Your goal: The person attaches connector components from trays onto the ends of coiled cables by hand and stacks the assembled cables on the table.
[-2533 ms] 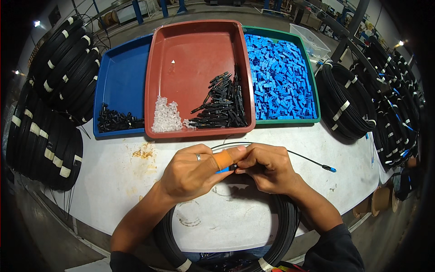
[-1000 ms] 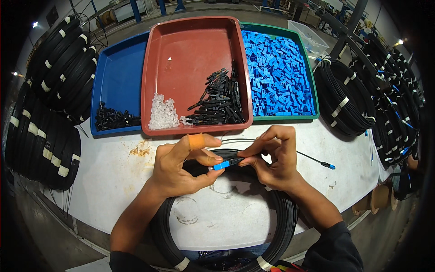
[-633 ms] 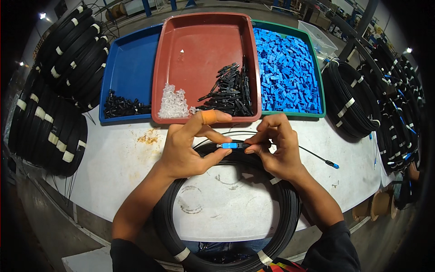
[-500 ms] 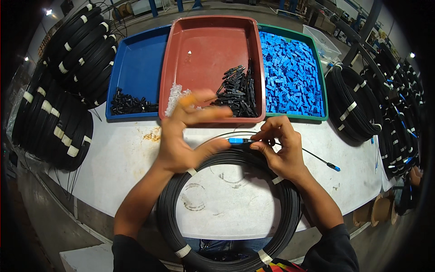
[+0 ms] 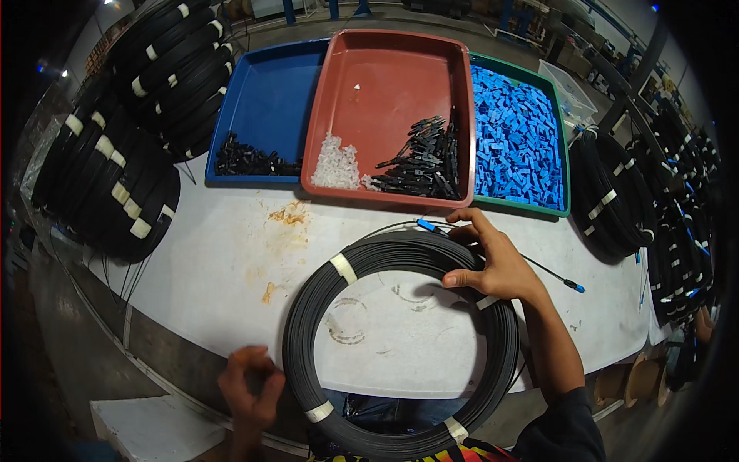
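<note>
A coil of black cable (image 5: 302, 339), tied with white tape bands, lies at the table's near edge and overhangs it. Across its upper right part my right hand (image 5: 493, 262) grips the ring, thumb on the inner side and fingers over the outer side. Just left of those fingertips, a blue connector (image 5: 428, 225) on a cable end rests by the coil's top. The other cable end, with a black and blue connector (image 5: 573, 286), lies on the table to the right. My left hand (image 5: 250, 385), slightly blurred, is left of the coil, fingers loosely curled, thumb apart, nothing visible in it.
Behind the coil stand a blue tray (image 5: 265, 100) with small black parts, a red tray (image 5: 385, 85) with clear and black parts, and a green tray (image 5: 564, 185) full of blue pieces. Stacked cable coils (image 5: 100, 185) stand left; more coils (image 5: 604, 185) are right.
My left hand has dropped from the blue connector to the coil's lower left. My right hand has let go of the connector and taken hold of the coil. The view has shifted slightly.
</note>
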`<state>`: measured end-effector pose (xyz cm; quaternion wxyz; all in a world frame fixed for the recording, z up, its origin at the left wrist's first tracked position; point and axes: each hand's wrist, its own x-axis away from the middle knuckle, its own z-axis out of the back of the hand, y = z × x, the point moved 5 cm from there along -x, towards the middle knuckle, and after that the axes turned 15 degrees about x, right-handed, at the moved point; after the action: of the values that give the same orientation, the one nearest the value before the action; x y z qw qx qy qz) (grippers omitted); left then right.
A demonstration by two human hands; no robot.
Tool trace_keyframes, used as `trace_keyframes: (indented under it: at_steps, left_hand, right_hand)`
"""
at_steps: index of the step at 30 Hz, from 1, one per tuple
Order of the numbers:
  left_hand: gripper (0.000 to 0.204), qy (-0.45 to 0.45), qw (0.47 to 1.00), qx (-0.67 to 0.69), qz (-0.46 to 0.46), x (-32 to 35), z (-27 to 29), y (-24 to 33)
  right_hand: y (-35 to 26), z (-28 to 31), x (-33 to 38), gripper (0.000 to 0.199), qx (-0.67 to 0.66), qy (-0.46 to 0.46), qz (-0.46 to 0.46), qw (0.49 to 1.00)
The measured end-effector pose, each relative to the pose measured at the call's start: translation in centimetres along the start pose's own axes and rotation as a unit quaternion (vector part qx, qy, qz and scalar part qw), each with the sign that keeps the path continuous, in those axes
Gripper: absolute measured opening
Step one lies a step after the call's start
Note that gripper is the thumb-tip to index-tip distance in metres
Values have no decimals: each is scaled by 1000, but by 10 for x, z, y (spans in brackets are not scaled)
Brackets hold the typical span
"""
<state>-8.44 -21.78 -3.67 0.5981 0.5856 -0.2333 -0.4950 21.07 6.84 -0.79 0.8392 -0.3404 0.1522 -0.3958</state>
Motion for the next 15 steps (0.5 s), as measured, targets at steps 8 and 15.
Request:
trace_keyframes:
  at_steps: [8, 15]
  left_hand:
    - [98, -24, 822, 532, 203, 96, -76, -12]
    - [104, 38, 814, 549, 184, 85, -82, 9]
  right_hand:
    - [-13, -5, -4, 92, 51, -14, -50, 997]
    - [-32, 4, 11, 80, 28, 63, -35, 997]
